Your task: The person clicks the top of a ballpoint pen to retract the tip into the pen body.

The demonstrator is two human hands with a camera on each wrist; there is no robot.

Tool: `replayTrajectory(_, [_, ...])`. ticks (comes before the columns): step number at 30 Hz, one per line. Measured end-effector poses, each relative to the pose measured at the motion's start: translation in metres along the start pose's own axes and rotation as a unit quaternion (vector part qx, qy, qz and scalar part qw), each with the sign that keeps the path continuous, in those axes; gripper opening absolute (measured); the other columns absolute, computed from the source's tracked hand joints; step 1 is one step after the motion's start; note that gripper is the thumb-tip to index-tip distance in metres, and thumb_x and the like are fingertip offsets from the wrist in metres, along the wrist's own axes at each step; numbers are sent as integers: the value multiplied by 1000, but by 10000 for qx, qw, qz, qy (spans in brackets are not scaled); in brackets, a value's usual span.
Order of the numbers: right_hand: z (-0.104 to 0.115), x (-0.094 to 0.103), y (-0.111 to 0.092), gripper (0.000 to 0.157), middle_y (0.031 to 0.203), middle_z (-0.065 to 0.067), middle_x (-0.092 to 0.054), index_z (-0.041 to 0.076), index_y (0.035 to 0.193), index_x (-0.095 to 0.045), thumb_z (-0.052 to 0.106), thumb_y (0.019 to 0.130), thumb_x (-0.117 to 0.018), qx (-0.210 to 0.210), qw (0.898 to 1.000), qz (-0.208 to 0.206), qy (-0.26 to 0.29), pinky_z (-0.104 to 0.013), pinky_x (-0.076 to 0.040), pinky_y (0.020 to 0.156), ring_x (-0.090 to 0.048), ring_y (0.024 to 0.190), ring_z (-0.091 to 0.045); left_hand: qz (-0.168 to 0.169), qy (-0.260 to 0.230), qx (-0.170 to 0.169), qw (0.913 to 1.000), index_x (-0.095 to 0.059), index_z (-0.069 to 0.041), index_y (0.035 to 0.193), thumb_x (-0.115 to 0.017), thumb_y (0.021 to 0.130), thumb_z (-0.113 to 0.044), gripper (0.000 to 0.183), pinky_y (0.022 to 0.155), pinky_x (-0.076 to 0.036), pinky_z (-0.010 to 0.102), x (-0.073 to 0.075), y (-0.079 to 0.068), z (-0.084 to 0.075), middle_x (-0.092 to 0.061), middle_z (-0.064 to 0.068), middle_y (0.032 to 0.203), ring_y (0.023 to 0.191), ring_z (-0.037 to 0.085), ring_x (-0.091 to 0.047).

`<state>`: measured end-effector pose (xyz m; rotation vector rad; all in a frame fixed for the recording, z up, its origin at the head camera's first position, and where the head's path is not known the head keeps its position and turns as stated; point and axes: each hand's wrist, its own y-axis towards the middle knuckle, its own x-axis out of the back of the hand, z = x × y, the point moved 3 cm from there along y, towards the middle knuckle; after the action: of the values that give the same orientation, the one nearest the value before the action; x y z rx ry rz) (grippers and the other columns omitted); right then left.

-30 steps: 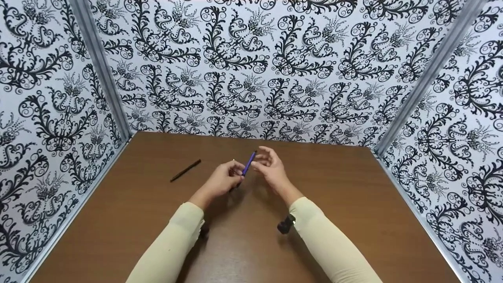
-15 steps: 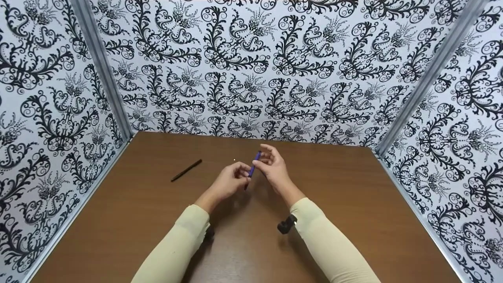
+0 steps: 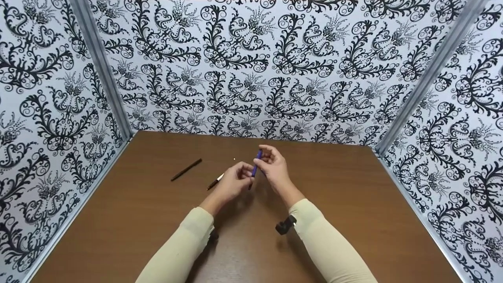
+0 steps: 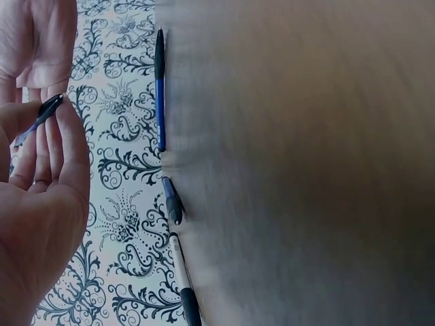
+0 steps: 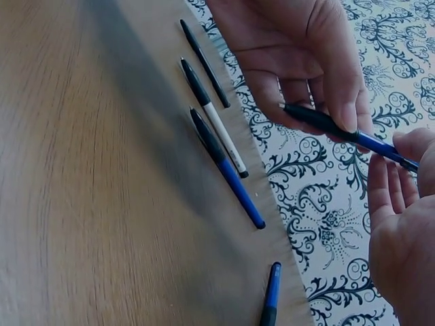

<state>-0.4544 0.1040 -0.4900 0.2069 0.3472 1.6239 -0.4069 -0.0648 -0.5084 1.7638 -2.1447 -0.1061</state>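
Observation:
Both hands hold a blue pen (image 3: pixel 255 169) with a black grip, tilted above the table. My left hand (image 3: pixel 234 181) pinches its lower, black-grip part between thumb and fingers. The right hand (image 3: pixel 274 167) pinches the upper blue end; in the right wrist view its thumb lies on the blue barrel (image 5: pixel 375 144). The pen's tip shows beyond the left fingers there. On the table beside the left hand lies a white pen (image 5: pixel 219 127) with a black grip, partly hidden by that hand in the head view. A black pen (image 3: pixel 186 169) lies farther left.
Two more blue pens lie on the brown table (image 3: pixel 165 220): one blue pen (image 5: pixel 234 183) beside the white pen, another blue pen (image 5: pixel 272 292) farther along. Patterned walls (image 3: pixel 235 78) enclose the table's back and sides.
My left hand has shifted right, uncovering part of the white pen. The blue pen has moved right and stands steeper. The right thumb and fingers have closed onto its upper end.

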Motion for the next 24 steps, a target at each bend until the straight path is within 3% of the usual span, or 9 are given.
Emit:
replayTrajectory(11, [4,0,-1,51,116,-28,-72,-9,139,-65,-12,91,-82,102,9999,-53,-91,-26,-56,86,-68,96,-18,-100,-15,28,9999,-70,1,123,-71,97,7,27,75,-57,26,-5,0,0,-72,8,104,91,16,-68])
replayTrajectory(18, [6,1,0,46,104,-9,-74,-5,135,-70,-12,91,-82,262,9994,-34,-211,-26,-55,86,-67,94,-17,-186,71,-29,9998,-71,0,123,-74,98,7,26,75,-55,25,-6,0,-2,-72,9,103,90,16,-67])
replayTrajectory(24, [8,0,1,44,102,-6,-73,-3,133,-72,-11,91,-83,320,9993,-15,-186,-27,-55,86,-67,94,-17,-321,50,-163,9993,-72,1,119,-75,95,8,26,78,-57,25,-7,1,-3,-73,10,100,89,16,-68])
